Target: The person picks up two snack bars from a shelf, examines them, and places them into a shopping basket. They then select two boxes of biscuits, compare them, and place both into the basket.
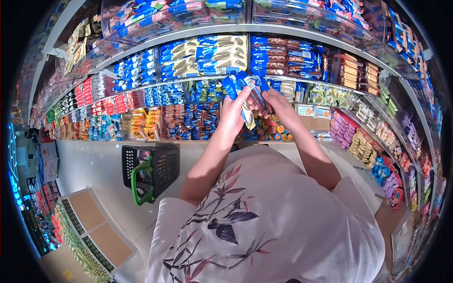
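In front of the shelves, my left hand [232,113] is closed around blue-wrapped snack packets [230,87], with the thumb laid over them. A blue and cream packet [248,119] points down below that thumb. My right hand [279,104] is closed at the right side of the bunch, its fingers gripping a blue and brown snack packet [257,95]. The two hands are close together, and the packets overlap between them. Just behind them, on the middle shelf, lie stacked blue and cream biscuit packets [203,54] and brown and blue packets [289,56].
A dark shopping basket [158,165] with a green handle [135,184] stands on the floor to the left. Curved shelves with clear plastic bins [302,21] wrap around the front and right. Cardboard-topped display boxes [109,240] are at lower left.
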The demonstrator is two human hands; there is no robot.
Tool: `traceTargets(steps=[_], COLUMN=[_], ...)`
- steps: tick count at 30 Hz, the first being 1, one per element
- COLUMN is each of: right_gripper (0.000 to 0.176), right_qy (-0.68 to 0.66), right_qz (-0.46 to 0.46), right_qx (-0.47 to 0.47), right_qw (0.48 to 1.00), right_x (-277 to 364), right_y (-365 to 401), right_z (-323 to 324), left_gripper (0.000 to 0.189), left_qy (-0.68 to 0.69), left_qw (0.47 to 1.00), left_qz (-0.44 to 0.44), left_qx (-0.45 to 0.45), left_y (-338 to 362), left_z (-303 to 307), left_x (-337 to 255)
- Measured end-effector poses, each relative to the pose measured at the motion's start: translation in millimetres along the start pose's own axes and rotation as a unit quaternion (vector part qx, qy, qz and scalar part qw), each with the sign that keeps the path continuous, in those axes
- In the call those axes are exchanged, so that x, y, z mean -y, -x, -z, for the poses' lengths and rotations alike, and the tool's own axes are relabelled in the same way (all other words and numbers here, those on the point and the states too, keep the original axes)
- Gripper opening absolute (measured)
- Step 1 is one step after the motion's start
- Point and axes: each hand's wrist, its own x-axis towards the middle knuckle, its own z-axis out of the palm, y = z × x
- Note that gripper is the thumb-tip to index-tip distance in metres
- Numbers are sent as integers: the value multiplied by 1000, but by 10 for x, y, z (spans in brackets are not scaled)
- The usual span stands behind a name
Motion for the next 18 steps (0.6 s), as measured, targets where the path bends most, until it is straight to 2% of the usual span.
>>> traceTargets(steps=[1, 5, 10, 13, 18], right_gripper=[30, 24, 18, 17, 18], right_qy=[34, -116, -65, -79, -70], right_qz=[7, 9, 32, 7, 14], right_qx=[-22, -115, -53, -39, -43], right_qw=[999, 987, 996, 996, 997], right_x=[-9, 56, 52, 111, 117], right_y=[-8, -20, 19, 52, 35], right_z=[20, 3, -19, -93, -124], left_gripper=[35, 37, 39, 41, 40], left_qy=[11, 55, 65, 69, 97], left_qw=[1000, 998, 998, 997, 995], left_qz=[-1, 2, 17, 21, 29], left_qx=[-7, -17, -18, -6, -2], left_y=[-1, 9, 31, 26, 22], left_z=[6, 16, -8, 11, 11], left_x=[-7, -53, -80, -78, -105])
